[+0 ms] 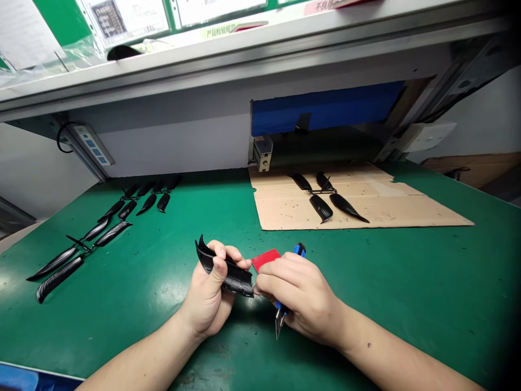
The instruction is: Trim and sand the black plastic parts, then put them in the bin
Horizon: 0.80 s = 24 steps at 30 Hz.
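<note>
My left hand is closed around a curved black ribbed plastic part, held just above the green mat. My right hand is closed on a pair of blue-handled cutters, whose metal tip points down toward me. Its fingertips also pinch the end of the black part. A small red piece shows between the two hands, behind the fingers; whether a hand holds it is hidden.
Several black ribbed parts on sprues lie in a row on the left of the green mat. A cardboard sheet at the back bears more black parts. A blue-taped machine opening stands behind it.
</note>
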Available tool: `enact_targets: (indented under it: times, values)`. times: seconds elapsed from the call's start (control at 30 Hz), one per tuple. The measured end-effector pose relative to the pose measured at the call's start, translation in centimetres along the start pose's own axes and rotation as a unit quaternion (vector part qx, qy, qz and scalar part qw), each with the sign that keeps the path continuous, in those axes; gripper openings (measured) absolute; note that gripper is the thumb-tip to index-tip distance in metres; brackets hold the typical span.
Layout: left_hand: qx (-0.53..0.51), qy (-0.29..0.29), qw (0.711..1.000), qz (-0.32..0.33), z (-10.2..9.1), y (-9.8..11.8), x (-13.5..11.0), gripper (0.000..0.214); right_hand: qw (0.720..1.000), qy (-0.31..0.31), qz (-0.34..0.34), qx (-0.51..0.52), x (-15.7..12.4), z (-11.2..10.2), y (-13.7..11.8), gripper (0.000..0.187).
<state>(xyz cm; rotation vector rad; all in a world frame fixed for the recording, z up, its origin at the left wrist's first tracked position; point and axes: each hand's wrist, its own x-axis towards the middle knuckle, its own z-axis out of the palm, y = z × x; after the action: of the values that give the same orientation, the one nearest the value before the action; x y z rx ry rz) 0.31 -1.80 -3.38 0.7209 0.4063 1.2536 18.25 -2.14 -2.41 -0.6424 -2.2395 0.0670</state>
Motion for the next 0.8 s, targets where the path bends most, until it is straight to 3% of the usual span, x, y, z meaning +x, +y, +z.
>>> enact_targets:
  times: [0.17, 0.33, 0.43, 0.57, 0.67, 0.8]
  values:
    - [0.007, 0.005, 1.0, 0.011, -0.2, 0.1, 0.2, 0.025, 0.999, 0.011, 0.033, 0.025, -0.4, 0.3, 0.6, 0.022]
    - [0.003, 0.011, 1.0, 0.008, -0.1, 0.2, 0.1, 0.026, 0.997, 0.055, 0.027, 0.039, -0.6, 0.4, 0.4, 0.006]
    - [0.011, 0.032, 0.999, -0.003, 0.0, 0.1, -0.1, 0.023, 0.996, 0.076, 0.032, 0.027, -0.6, 0.7, 0.0, 0.021]
    - [0.001, 0.056, 0.998, -0.038, 0.1, -0.2, 0.0, 0.019, 0.997, 0.021, 0.072, -0.013, -0.4, 1.3, -0.5, 0.017]
    - [-0.032, 0.058, 0.997, -0.047, 0.0, -0.6, 0.4, 0.023, 0.992, 0.018, 0.124, -0.016, -0.3, 1.7, -0.6, 0.016]
    - [-0.056, 0.052, 0.994, -0.072, -0.7, -1.1, 0.6, 0.024, 0.991, -0.009, 0.136, 0.001, -0.5, 2.1, 0.0, 0.019]
